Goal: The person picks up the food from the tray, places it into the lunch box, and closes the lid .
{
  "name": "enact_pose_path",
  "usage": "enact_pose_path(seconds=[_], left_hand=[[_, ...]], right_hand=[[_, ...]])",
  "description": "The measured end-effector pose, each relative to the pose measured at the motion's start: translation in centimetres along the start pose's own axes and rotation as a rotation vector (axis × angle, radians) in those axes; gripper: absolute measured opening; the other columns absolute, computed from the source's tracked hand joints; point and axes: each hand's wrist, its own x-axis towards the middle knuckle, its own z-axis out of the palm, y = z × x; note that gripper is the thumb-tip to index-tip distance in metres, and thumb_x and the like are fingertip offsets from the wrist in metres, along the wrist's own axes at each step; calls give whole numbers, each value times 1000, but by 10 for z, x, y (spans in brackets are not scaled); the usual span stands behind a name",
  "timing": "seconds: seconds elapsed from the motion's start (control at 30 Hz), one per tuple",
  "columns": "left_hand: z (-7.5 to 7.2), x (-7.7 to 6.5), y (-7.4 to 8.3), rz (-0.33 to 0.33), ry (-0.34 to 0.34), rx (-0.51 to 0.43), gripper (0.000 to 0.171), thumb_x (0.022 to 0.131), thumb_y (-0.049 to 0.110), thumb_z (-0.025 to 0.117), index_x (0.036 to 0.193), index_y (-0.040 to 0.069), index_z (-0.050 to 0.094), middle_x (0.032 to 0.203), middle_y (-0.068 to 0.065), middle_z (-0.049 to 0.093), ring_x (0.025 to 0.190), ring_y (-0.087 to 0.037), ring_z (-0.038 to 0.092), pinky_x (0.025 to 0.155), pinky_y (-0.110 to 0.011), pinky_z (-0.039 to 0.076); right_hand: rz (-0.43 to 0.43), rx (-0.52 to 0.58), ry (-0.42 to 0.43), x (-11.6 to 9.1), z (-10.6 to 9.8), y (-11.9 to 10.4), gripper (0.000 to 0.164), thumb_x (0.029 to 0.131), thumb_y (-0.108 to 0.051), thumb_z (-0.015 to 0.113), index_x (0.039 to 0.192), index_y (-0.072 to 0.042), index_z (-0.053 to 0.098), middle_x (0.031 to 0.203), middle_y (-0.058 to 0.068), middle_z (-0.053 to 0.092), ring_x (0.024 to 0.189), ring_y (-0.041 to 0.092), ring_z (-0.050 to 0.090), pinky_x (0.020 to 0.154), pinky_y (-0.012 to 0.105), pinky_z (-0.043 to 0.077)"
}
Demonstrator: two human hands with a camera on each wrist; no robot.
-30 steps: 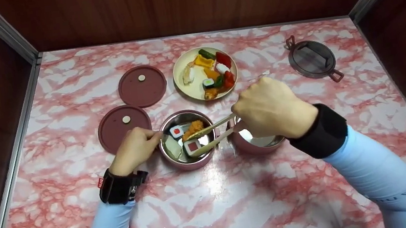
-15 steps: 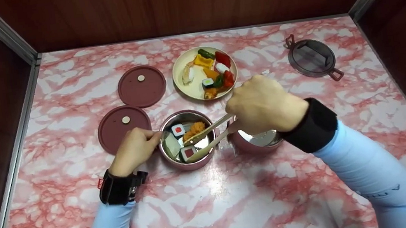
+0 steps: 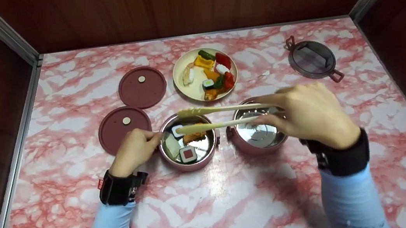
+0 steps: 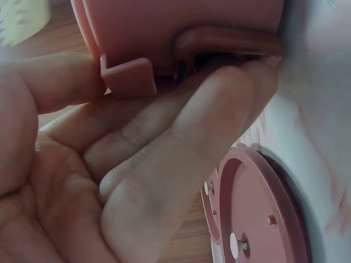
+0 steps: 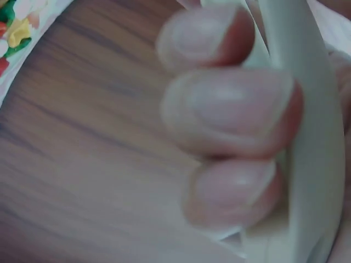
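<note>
My left hand (image 3: 135, 150) holds the left side of a pink steel-lined pot (image 3: 190, 166). In the left wrist view, its fingers lie under the brown handle (image 4: 230, 41) while the thumb touches a pink tab at the rim. Inside the pot are a sushi roll with a dark red centre (image 3: 188, 154), another sushi roll (image 3: 177, 131) partly covered, an orange fried piece (image 3: 193, 137) and a pale wedge (image 3: 171, 145). My right hand (image 3: 311, 115) grips cream tongs (image 3: 224, 124), their tips spread above the pot with nothing between them.
A second pink pot (image 3: 256, 149) stands right of the first, beneath the tongs. Behind is a cream plate (image 3: 184, 93) of toy food. Two maroon lids (image 3: 143, 92) (image 3: 115, 131) lie left; a dark handled lid (image 3: 313, 62) lies far right. Wooden walls (image 3: 189, 6) enclose the table.
The tongs have let go of the dark-red-centred sushi roll, now lying in the pot, and risen. My right hand has moved right and turned. My left hand has stayed on the pot.
</note>
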Motion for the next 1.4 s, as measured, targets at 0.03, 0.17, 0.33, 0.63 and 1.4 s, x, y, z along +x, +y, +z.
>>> enact_pose_path(seconds=[0.03, 0.17, 0.33, 0.63, 1.4], left_hand=[[0, 0, 0, 0, 1, 2, 44, 99, 29, 61, 60, 7, 64, 50, 8, 38, 49, -12, 38, 48, -27, 29], [2, 1, -1, 9, 7, 4, 45, 99, 28, 62, 60, 6, 63, 50, 8, 38, 49, -12, 38, 48, -27, 29], [2, 1, -1, -1, 3, -4, 44, 99, 28, 61, 61, 5, 64, 50, 8, 38, 48, -12, 38, 47, -26, 28], [1, 1, 0, 1, -4, -10, 43, 99, 28, 61, 62, 7, 65, 50, 7, 38, 48, -12, 37, 46, -26, 28], [1, 0, -2, 37, 17, -2, 46, 99, 25, 62, 56, 9, 58, 49, 9, 37, 48, -11, 37, 47, -25, 28]], right_hand=[[15, 15, 51, -7, 4, 2, 38, 87, -52, 71, 110, -22, 77, 67, -5, 65, 46, 10, 46, 38, 33, 34], [85, 57, 189, -31, 21, 11, 36, 85, -43, 77, 110, -16, 78, 79, 1, 73, 48, 12, 50, 39, 32, 34], [134, 71, 275, -45, 36, 23, 36, 84, -36, 80, 111, -12, 77, 72, 2, 69, 48, 9, 45, 39, 31, 33], [315, 15, 344, -53, 41, 46, 34, 80, -31, 83, 107, -10, 78, 56, 0, 58, 42, 12, 39, 38, 31, 29], [491, -46, 169, -50, 71, 74, 39, 85, -52, 73, 108, -20, 78, 69, 13, 69, 58, 39, 61, 45, 52, 38]])
